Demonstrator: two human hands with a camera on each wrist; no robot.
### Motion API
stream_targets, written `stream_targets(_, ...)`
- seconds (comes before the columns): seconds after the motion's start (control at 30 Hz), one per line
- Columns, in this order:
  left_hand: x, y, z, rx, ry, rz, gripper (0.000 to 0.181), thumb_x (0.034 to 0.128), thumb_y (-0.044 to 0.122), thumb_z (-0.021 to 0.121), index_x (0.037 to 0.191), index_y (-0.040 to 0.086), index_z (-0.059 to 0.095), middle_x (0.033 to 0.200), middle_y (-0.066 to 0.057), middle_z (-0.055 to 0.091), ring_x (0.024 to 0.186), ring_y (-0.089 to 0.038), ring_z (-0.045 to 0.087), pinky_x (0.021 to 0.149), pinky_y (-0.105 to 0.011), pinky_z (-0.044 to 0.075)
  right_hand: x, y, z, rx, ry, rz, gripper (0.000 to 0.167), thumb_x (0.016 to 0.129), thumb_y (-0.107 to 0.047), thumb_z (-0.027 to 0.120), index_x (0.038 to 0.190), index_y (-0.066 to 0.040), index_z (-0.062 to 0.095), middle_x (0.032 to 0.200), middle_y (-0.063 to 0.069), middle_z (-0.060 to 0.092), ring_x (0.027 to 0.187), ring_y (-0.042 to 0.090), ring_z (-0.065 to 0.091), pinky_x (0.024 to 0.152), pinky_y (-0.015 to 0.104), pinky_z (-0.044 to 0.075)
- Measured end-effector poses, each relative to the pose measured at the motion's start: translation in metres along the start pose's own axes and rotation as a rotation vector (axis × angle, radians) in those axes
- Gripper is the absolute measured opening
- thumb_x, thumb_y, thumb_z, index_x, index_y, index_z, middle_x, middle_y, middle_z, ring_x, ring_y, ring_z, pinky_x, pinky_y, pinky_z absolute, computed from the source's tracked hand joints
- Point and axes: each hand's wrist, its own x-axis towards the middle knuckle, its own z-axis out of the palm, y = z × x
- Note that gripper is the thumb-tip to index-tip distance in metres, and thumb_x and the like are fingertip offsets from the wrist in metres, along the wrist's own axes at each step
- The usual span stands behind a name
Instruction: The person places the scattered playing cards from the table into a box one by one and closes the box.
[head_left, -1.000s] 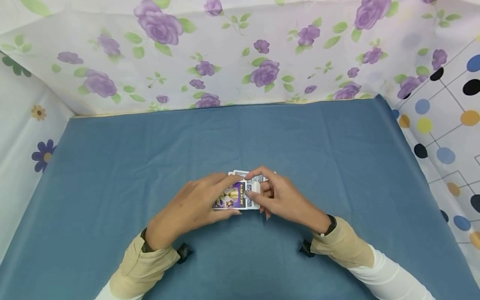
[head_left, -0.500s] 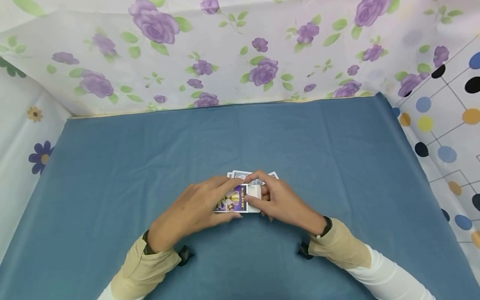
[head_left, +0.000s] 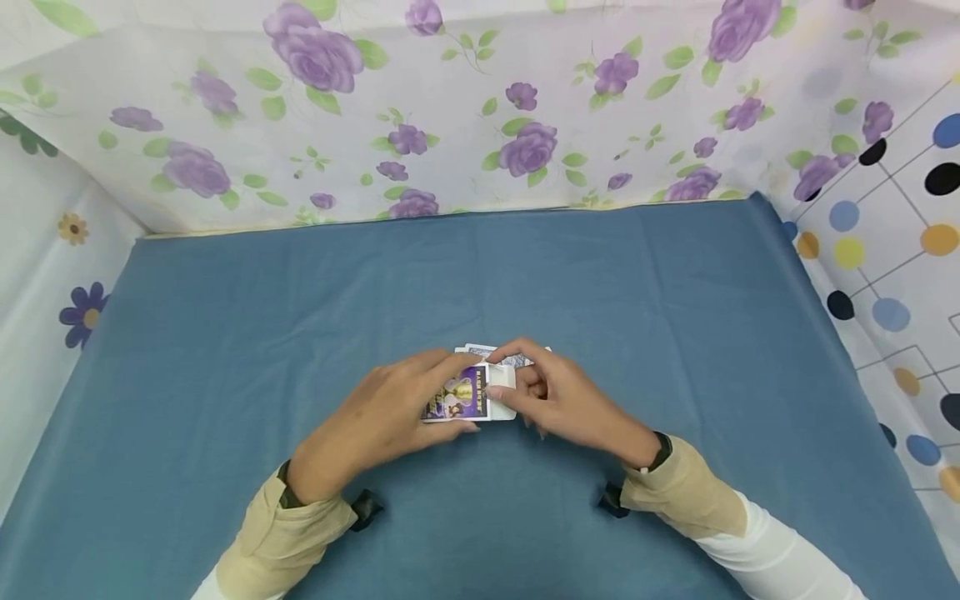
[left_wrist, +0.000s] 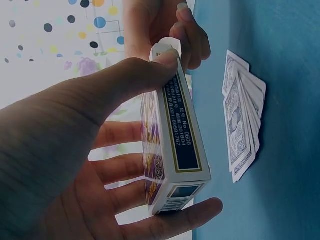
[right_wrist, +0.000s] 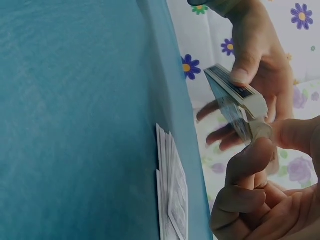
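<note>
Held in my left hand (head_left: 367, 417) is a playing-card box (head_left: 463, 397), purple with a gold trophy on its face. The left thumb lies along its narrow, printed side (left_wrist: 182, 130), while the fingers are behind. At the box's white open end, my right hand (head_left: 566, 398) pinches a small flap (right_wrist: 261, 131) between thumb and forefinger. Its other fingers are curled. Beneath the hands, a loose fan of playing cards (left_wrist: 242, 120) lies on the table with patterned backs up. The inside of the box cannot be made out.
A blue cloth (head_left: 480, 275) covers the table. Behind it hangs a white curtain (head_left: 450, 100) with purple flowers. A dotted sheet (head_left: 892, 275) borders the right side, and a flowered white one (head_left: 45, 250) the left.
A blue-patterned strip showing at the box's right end a second ago is out of sight; that end now looks white. Both hands stay nearly in place.
</note>
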Motion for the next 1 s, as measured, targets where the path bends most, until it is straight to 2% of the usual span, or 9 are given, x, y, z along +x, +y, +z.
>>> stream_targets(0.17, -0.001, -0.004, -0.004, -0.008, 0.004, -0.036, 0.070, 0.0857, 0.041, 0.082, 0.143, 0.012, 0.055, 0.126, -0.010, 0.066, 0.105, -0.021, 0.066, 0.077, -0.038, 0.055, 0.002, 0.000, -0.007, 0.069, 0.036, -0.026, 0.033, 0.104, -0.015, 0.060, 0.136, -0.013, 0.054, 0.064, 0.009, 0.054, 0.047, 0.026, 0.051, 0.046, 0.041, 0.048)
stream_targets(0.37, -0.002, -0.007, -0.011, -0.003, 0.013, -0.070, 0.070, 0.0856, 0.044, 0.081, 0.143, 0.014, 0.055, 0.126, -0.010, 0.066, 0.099, -0.019, 0.064, 0.075, -0.037, 0.053, 0.006, 0.008, -0.015, 0.073, 0.096, -0.001, 0.029, 0.105, -0.017, 0.056, 0.132, -0.005, 0.055, 0.064, 0.011, 0.052, 0.049, 0.027, 0.050, 0.048, 0.038, 0.047)
stream_targets(0.5, -0.002, -0.009, -0.013, -0.007, 0.020, -0.080, 0.069, 0.0861, 0.043, 0.081, 0.143, 0.014, 0.055, 0.127, -0.010, 0.065, 0.095, -0.018, 0.064, 0.071, -0.035, 0.052, 0.010, 0.016, -0.020, 0.006, 0.145, 0.024, 0.028, 0.103, -0.017, 0.061, 0.128, -0.004, 0.058, 0.063, 0.011, 0.052, 0.049, 0.028, 0.050, 0.048, 0.033, 0.045)
stream_targets(0.63, -0.004, -0.010, -0.016, -0.010, 0.024, -0.098, 0.069, 0.0864, 0.043, 0.081, 0.144, 0.015, 0.054, 0.126, -0.009, 0.065, 0.093, -0.017, 0.063, 0.070, -0.035, 0.051, 0.012, 0.023, -0.022, -0.092, 0.169, 0.034, 0.028, 0.099, -0.016, 0.067, 0.125, -0.006, 0.060, 0.062, 0.007, 0.054, 0.048, 0.022, 0.050, 0.047, 0.029, 0.042)
stream_targets(0.8, -0.006, -0.012, -0.021, -0.011, 0.030, -0.135, 0.068, 0.0866, 0.042, 0.081, 0.144, 0.016, 0.054, 0.128, -0.009, 0.065, 0.092, -0.017, 0.062, 0.071, -0.036, 0.051, 0.013, 0.033, -0.023, -0.208, 0.147, 0.051, 0.034, 0.095, -0.015, 0.073, 0.126, -0.007, 0.060, 0.067, 0.001, 0.059, 0.051, 0.016, 0.051, 0.050, 0.027, 0.041)
stream_targets(1.0, -0.007, -0.013, -0.025, -0.001, 0.029, -0.152, 0.068, 0.0873, 0.044, 0.080, 0.144, 0.017, 0.054, 0.127, -0.009, 0.065, 0.093, -0.017, 0.062, 0.072, -0.036, 0.051, 0.014, 0.040, -0.023, -0.320, 0.119, 0.080, 0.041, 0.093, -0.023, 0.077, 0.128, -0.011, 0.058, 0.071, -0.002, 0.059, 0.057, 0.014, 0.052, 0.054, 0.028, 0.042)
